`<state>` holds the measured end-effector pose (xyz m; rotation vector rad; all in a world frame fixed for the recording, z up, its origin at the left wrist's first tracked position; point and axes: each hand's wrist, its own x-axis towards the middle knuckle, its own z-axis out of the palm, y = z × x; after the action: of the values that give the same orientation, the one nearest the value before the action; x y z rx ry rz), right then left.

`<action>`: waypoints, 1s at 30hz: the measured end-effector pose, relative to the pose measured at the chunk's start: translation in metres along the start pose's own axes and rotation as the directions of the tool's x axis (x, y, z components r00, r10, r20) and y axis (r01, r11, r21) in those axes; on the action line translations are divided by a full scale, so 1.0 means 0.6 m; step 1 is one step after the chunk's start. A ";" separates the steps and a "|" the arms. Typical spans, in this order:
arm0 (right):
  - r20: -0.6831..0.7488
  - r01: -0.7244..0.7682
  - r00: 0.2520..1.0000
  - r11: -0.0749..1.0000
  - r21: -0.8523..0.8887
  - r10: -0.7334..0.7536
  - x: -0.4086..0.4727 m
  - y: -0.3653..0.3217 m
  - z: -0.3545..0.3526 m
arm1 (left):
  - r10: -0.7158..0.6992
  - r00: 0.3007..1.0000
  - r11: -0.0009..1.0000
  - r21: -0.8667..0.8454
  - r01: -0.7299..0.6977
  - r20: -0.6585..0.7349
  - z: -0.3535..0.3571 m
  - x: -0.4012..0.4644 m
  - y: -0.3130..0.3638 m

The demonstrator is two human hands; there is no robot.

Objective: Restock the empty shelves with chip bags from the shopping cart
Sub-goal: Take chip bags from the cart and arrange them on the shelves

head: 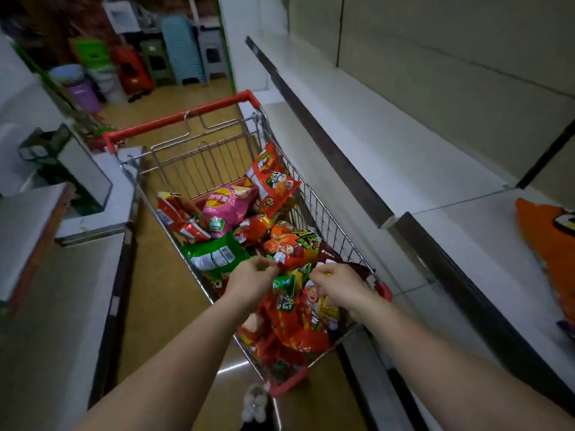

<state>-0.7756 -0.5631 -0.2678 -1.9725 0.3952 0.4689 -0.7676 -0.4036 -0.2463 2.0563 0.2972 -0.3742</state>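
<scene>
A wire shopping cart (314,194) with a red handle stands in the aisle, filled with several chip bags in red, orange, pink and green. Both my hands are down inside its near end. My left hand (252,276) pinches the top edge of a red and yellow chip bag (295,309). My right hand (337,283) pinches the same bag's top edge on its other side. White shelves (389,157) run along the right; one orange chip bag (557,253) lies on the shelf at the far right.
A low white counter (46,275) with a dark box on it lines the left side of the narrow aisle. Stacked plastic stools and bins (149,63) stand at the far end. My shoe (255,402) shows on the floor below the cart.
</scene>
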 end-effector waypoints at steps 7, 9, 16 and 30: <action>-0.073 -0.246 0.958 0.922 0.301 0.279 0.161 -0.039 0.057 | 0.021 0.977 0.990 0.133 -0.050 0.212 -0.005 0.221 0.003; -0.075 -0.306 0.931 0.876 0.373 0.358 0.197 -0.048 0.071 | 0.022 0.963 0.981 0.178 -0.072 0.269 -0.001 0.273 0.001; -0.082 -0.432 0.819 0.704 0.563 0.568 0.288 -0.039 0.093 | 0.032 0.909 0.919 0.344 -0.190 0.416 0.040 0.401 0.008; -0.144 -0.439 0.715 0.600 0.669 0.684 0.387 0.000 0.125 | -0.034 0.812 0.643 0.635 -0.429 0.583 0.144 0.490 -0.023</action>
<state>-0.5850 -0.5112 -0.4110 -1.2528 1.3155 0.2827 -0.5133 -0.4561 -0.4100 2.6123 -0.5650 -1.0650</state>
